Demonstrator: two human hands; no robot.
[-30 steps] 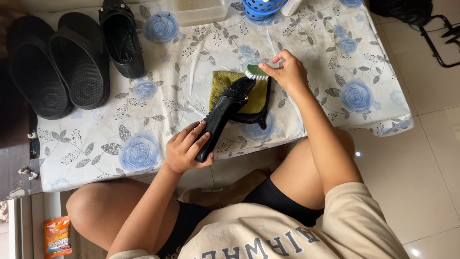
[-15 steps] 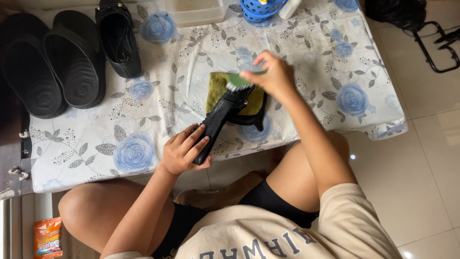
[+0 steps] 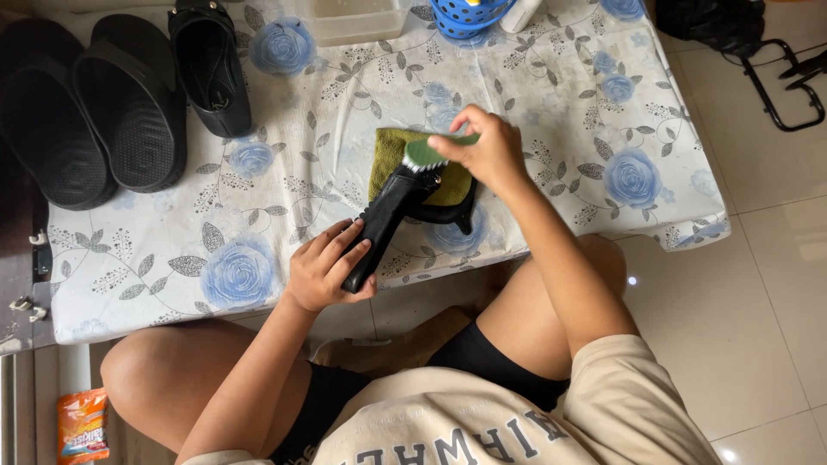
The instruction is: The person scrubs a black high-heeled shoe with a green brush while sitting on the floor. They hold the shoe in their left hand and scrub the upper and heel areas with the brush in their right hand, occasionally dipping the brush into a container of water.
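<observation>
Head view, looking straight down. Nearest: bent knees and a cream top at the bottom edge, an orange packet (image 3: 83, 425) on the floor at lower left. Just above, left hand (image 3: 326, 267) wrapped around the heel end of a black sandal (image 3: 379, 226), fingers curled over its upper side, thumb on the near edge. Sandal tilted, running up and right from that grip, its far end over a green cloth (image 3: 389, 155) spread on the table (image 3: 551, 95). Strap of the sandal looping out to the right, lying on the cloth's lower edge. Right hand (image 3: 487, 151) clenched around a green brush (image 3: 424, 153), bristles down and touching the sandal's far end. Table draped in a white covering with blue roses and grey leaves. Farther, at upper left: two black slides (image 3: 90, 112) side by side, sole up or down hard to tell, and next to them a black shoe (image 3: 211, 69). At the far edge, a clear tub (image 3: 357, 19) and a blue basket (image 3: 469, 13), both cut off. Dark metal frame (image 3: 784, 86) on the tiles at upper right.
</observation>
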